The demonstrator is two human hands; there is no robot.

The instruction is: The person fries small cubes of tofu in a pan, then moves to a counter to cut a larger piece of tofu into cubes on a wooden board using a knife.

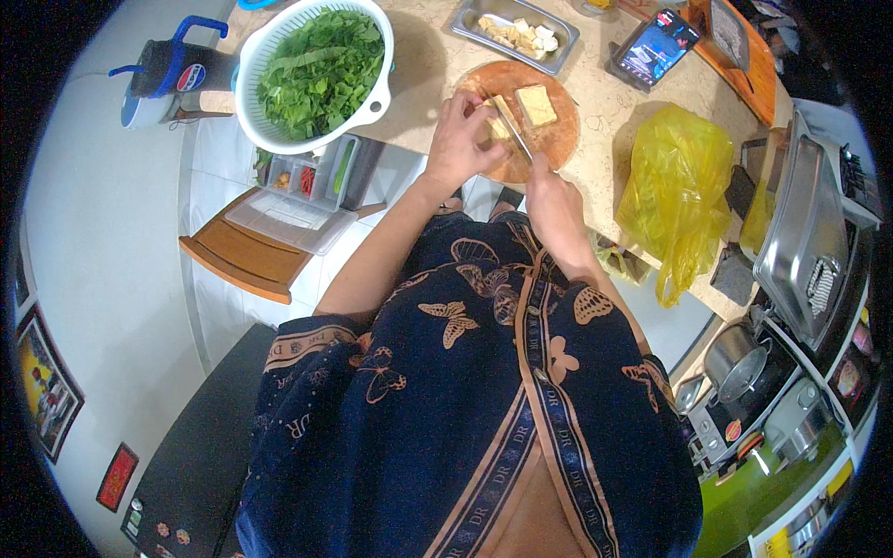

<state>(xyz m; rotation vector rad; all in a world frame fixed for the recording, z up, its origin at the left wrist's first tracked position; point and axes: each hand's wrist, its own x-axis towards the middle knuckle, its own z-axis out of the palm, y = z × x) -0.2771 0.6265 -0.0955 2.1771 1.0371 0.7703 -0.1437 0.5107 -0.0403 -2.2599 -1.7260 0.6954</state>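
On a round wooden cutting board [520,159] lie two flat pieces of what looks like fried tofu. My left hand [466,136] steadies the left tofu piece [499,127] with its fingertips. A knife [515,131] is gripped by its handle in my right hand [553,199], its blade lying along that same piece. Beside it, the other tofu piece [536,106] rests untouched on the board. Just behind the board, a metal tray [481,43] holds white and yellowish cut chunks [523,36].
A white colander [244,104] of chopped greens stands left, above a divided plastic container [286,167] and a wooden chair [244,261]. To the right are a phone [659,47] on a stand and a yellow plastic bag [673,174]. Steel pots [736,359] sit on a stove farther right.
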